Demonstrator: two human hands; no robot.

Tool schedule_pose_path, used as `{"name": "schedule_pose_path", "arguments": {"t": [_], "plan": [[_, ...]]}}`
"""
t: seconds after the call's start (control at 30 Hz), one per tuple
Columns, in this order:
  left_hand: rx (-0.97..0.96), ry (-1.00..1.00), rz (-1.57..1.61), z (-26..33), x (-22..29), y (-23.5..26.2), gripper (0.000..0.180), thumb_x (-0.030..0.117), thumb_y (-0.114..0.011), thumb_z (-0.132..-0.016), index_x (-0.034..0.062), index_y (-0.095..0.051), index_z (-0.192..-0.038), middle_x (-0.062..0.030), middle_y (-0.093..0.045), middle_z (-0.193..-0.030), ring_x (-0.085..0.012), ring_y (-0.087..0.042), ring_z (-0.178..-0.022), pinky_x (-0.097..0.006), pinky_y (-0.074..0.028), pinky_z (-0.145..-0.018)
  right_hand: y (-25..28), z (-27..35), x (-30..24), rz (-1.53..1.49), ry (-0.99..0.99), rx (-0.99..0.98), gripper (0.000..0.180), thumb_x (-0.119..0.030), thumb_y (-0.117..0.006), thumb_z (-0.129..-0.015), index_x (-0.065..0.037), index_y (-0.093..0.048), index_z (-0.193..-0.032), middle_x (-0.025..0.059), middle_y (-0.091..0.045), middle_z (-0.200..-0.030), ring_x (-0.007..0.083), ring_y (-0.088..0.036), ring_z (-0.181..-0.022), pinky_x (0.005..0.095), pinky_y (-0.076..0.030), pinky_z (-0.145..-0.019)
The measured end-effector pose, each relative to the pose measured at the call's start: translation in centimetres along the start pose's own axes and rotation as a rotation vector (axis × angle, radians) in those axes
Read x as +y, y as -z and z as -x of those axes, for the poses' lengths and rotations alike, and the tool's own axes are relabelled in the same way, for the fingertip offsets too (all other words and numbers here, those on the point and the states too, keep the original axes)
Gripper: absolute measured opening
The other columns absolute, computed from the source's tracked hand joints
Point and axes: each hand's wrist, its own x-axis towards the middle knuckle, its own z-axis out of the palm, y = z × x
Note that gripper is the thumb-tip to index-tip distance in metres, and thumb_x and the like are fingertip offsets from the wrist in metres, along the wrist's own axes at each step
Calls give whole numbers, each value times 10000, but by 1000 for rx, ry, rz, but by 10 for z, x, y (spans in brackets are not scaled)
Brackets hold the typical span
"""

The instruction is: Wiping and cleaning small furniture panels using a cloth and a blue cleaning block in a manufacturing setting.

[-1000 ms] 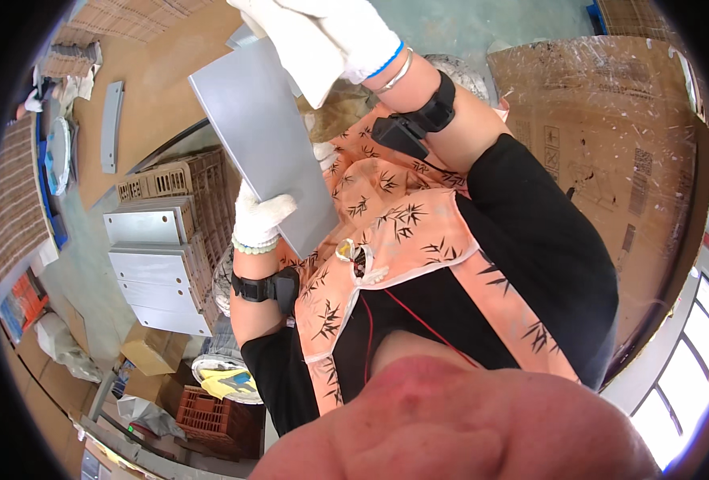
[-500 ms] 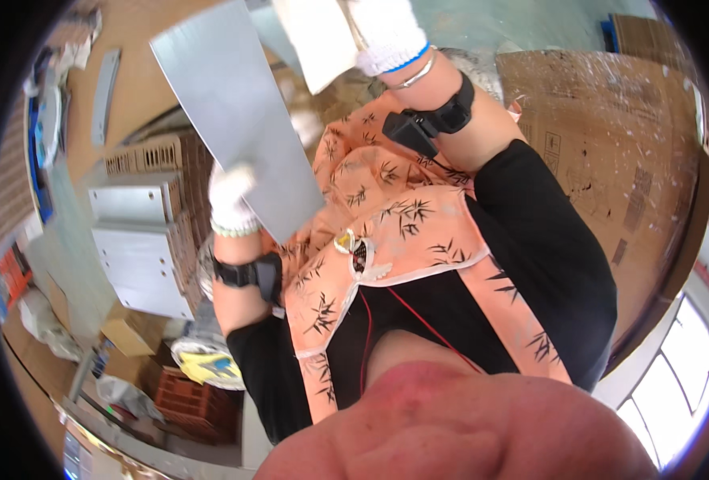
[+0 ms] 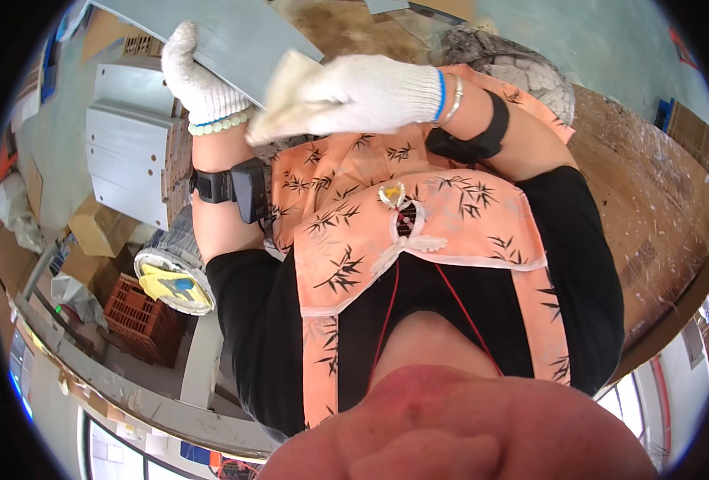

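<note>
A flat grey panel [image 3: 242, 48] slants across the upper left, its far end cut off by the picture's edge. My left hand [image 3: 198, 76], in a white knit glove, holds it by its near left edge; the thumb shows and the other fingers are hidden by the panel. A folded cream cloth [image 3: 282, 100] is bunched in my right hand [image 3: 366, 92], also gloved. The cloth is slightly blurred and overlaps the panel's near right corner; whether it touches cannot be made out.
Left of my forearm stands a stack of grey panels [image 3: 130, 152] with small holes. Cardboard boxes [image 3: 102, 224] and a red-brown plastic crate [image 3: 142, 312] lie behind it. A large paint-specked cardboard sheet [image 3: 610, 208] spreads on the right. An orange apron [image 3: 418, 220] covers my lap.
The panel has turned to a flatter slant and shifted up. My left hand has moved up and left with it. My right hand has come down and left with the cloth, toward the panel's near end.
</note>
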Motion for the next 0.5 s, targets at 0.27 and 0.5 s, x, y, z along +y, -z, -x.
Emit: {"name": "schedule_pose_path", "arguments": {"t": [0.27,0.5], "plan": [[-89,11,71,2,21,-8,812,159,-668,-727,-95,-330,-1421,-302,-481,-1291,-423,-492,-1228,-470,-385,-1129,-15,0,16,352,-129,-332,254,-277,-514,-905,-84,-673,-947,161,-676,-894,370,-644,-869,473,-523,-761],[-227,56,154,-1,14,-7,880,167,-709,-669,-97,-329,-1417,-282,-501,-1235,-398,-518,-1143,-459,-417,-1086,-20,-6,36,387,-72,-154,231,-248,-513,-887,-58,-643,-887,180,-653,-858,374,-633,-865,479,-519,-760]]}}
